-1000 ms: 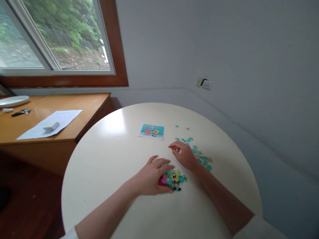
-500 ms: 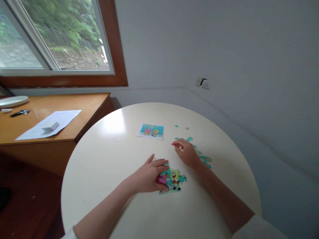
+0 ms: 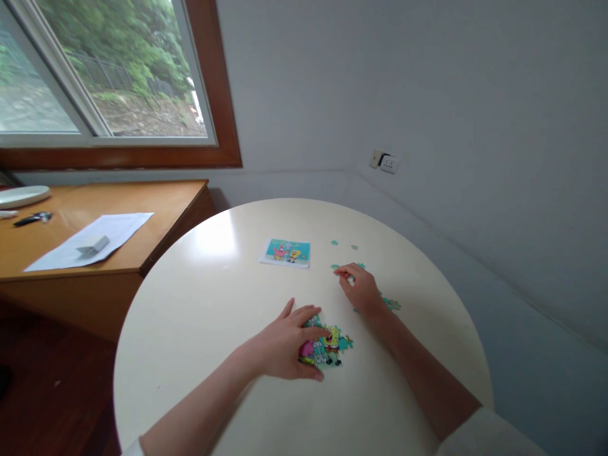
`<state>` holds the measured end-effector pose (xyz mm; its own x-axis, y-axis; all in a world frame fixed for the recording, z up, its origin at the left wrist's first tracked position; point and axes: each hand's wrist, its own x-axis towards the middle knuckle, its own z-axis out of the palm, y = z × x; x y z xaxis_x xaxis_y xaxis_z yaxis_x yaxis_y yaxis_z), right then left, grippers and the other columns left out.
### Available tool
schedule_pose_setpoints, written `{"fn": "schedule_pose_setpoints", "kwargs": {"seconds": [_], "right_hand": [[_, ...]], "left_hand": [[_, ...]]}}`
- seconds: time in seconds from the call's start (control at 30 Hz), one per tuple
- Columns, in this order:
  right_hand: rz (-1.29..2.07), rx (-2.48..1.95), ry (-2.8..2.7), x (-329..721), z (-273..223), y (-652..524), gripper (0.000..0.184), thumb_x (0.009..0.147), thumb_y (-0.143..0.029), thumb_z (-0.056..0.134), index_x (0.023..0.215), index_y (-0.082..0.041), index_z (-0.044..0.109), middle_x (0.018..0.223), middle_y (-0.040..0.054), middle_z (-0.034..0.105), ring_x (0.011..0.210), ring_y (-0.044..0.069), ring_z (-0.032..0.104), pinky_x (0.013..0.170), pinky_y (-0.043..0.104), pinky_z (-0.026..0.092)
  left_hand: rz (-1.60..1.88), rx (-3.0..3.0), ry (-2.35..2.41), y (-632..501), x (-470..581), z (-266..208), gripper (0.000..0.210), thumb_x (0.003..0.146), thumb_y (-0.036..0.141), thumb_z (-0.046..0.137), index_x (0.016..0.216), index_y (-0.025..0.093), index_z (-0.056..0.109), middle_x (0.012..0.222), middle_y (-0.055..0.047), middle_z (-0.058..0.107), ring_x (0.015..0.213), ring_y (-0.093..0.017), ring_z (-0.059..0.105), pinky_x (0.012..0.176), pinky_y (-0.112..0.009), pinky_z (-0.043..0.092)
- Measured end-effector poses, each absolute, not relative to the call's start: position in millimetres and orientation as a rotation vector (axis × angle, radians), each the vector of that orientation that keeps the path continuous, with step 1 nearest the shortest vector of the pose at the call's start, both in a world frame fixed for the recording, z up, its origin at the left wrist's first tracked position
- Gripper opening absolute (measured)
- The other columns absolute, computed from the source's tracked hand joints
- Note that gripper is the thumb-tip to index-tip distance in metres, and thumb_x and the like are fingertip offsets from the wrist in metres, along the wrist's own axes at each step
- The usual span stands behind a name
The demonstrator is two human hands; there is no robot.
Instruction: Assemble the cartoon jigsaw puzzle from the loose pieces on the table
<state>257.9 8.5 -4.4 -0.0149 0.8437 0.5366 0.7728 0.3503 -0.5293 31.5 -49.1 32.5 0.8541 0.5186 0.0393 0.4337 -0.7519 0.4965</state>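
Note:
A partly joined cartoon jigsaw puzzle (image 3: 331, 342) lies on the round table, showing a yellow square figure and some pink. Spread over its left side is my left hand (image 3: 292, 339), open, its fingers apart and resting on the pieces. They hide part of the picture. My right hand (image 3: 361, 288) is beyond the puzzle to the right, among loose pieces. Its thumb and fingertips are pinched together, and whatever may be between them does not show. One loose jigsaw piece (image 3: 335, 266) lies by those fingertips; other pieces (image 3: 392, 304) show right of the hand, partly covered.
A printed picture card (image 3: 287, 252) lies farther back on the white table (image 3: 204, 304). Two loose pieces (image 3: 354, 247) sit toward the far side. On the left, a wooden desk (image 3: 175, 196) holds a paper sheet (image 3: 116, 225) and a white plate (image 3: 23, 196). Walls stand behind.
My right hand has moved slightly right, over the loose pieces, its fingers still curled. My left hand stays on the puzzle, with its fingers a little more spread. The view has shifted slightly.

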Motion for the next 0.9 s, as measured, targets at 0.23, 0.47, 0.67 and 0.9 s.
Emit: {"fn": "schedule_pose_setpoints", "kwargs": {"seconds": [0.23,0.47,0.67,0.9], "right_hand": [[0.099,-1.55,-1.762,265.6,-2.2,10.1,0.022,0.067,-0.011,0.042,0.076,-0.016,0.061,0.076,0.0051,0.061,0.069,0.015,0.055,0.072,0.029,0.044],[0.029,-1.815,-1.796,263.1,-4.7,8.0,0.026,0.071,-0.011,0.045,0.088,-0.017,0.063,0.093,0.0076,0.061,0.089,0.02,0.054,0.08,0.033,0.036],[-0.001,-1.85,-1.818,261.0,-5.5,5.9,0.029,0.074,-0.011,0.045,0.097,-0.018,0.062,0.101,0.0078,0.058,0.096,0.02,0.051,0.081,0.033,0.032],[-0.005,-1.704,-1.758,264.1,-14.1,10.8,0.025,0.077,-0.016,0.043,0.094,-0.018,0.061,0.1,0.0081,0.059,0.097,0.021,0.052,0.084,0.037,0.036]], "left_hand": [[0.217,2.547,0.72,-44.8,24.9,33.9,0.063,0.063,0.052,0.064,0.119,0.025,0.052,0.135,-0.014,0.037,0.125,-0.029,0.033,0.106,-0.05,0.012],[0.278,2.474,0.72,-43.5,22.6,36.5,0.056,0.068,0.046,0.062,0.119,0.026,0.051,0.132,-0.011,0.041,0.123,-0.027,0.036,0.107,-0.049,0.012],[0.581,2.216,0.799,-38.3,23.7,28.0,0.045,0.082,0.041,0.045,0.123,0.023,0.046,0.132,-0.01,0.041,0.12,-0.023,0.04,0.102,-0.038,0.03],[1.351,1.422,1.229,-7.8,14.2,14.6,0.023,0.081,0.031,0.049,0.097,0.019,0.061,0.109,-0.008,0.06,0.11,-0.021,0.049,0.101,-0.033,0.03]]}}
